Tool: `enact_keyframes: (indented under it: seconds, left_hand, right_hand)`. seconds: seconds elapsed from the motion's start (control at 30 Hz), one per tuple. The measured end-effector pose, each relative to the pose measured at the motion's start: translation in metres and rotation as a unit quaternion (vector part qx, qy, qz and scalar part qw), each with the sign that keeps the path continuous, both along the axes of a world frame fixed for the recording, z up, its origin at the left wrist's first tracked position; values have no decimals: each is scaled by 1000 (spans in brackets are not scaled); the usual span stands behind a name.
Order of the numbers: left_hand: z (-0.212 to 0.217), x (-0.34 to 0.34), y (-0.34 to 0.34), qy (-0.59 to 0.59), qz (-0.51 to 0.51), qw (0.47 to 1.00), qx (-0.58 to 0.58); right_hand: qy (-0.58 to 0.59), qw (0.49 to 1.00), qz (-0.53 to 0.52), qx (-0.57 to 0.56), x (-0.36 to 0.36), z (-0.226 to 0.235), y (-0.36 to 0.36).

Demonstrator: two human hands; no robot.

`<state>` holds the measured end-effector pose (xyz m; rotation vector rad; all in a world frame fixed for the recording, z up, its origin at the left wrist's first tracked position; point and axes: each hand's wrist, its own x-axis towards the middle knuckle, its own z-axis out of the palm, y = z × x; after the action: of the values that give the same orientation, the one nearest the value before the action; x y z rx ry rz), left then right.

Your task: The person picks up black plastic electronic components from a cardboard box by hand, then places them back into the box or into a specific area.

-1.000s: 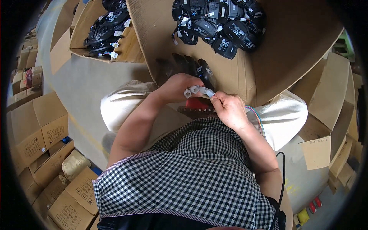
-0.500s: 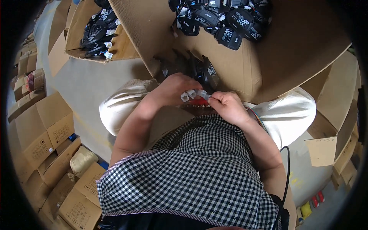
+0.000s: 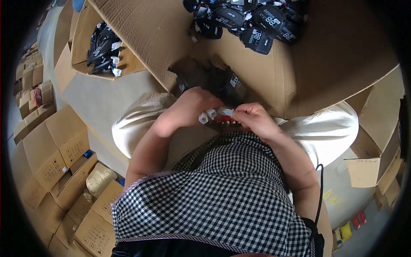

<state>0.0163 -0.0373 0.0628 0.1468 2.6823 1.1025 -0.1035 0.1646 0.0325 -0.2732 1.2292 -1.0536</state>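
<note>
My left hand (image 3: 195,105) is closed near several white plastic connectors (image 3: 207,116), which stick out below its fingers. Its fingertips are partly hidden, but it appears to grip the connectors. My right hand (image 3: 257,121) pinches a white connector (image 3: 225,112) at its right end, between thumb and fingers. Just under the connectors is a red piece with a row of small white points (image 3: 230,122), mostly covered by my hands. Beyond my left hand, dark display units (image 3: 233,83) lie at the near wall of the large cardboard box, blurred.
The large cardboard box (image 3: 274,73) stands before my knees, with a pile of black display units (image 3: 257,38) at its far side. A smaller carton (image 3: 81,64) at the left holds more units. Stacked cartons (image 3: 55,145) line the left; an opened carton (image 3: 361,167) stands right.
My left hand has dipped slightly with the connectors. The right hand keeps its pinch, and the coloured wires beside its wrist no longer show. The head view has shifted a little.
</note>
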Motion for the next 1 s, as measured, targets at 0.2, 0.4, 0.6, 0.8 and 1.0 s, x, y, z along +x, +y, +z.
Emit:
enact_keyframes:
  seconds: [0.2, 0.4, 0.6, 0.8, 1.0]
  left_hand:
    - [9, 2, 6, -63, -21, 998, -17]
    - [11, 7, 2, -101, -113, 987, -43]
    - [50, -3, -18, -36, 7, 998, 45]
    - [153, 72, -78, 321, 317, 846, 285]
    - [207, 69, -201, 399, 411, 801, 173]
  right_hand:
    - [244, 964, 63, -78, 20, 7, 1]
    - [232, 949, 202, -68, 25, -5, -5]
    - [141, 962, 136, -188, -21, 20, -13]
    - [-101, 980, 15, -173, -36, 32, 7]
    - [-47, 991, 70, -101, -22, 27, -6]
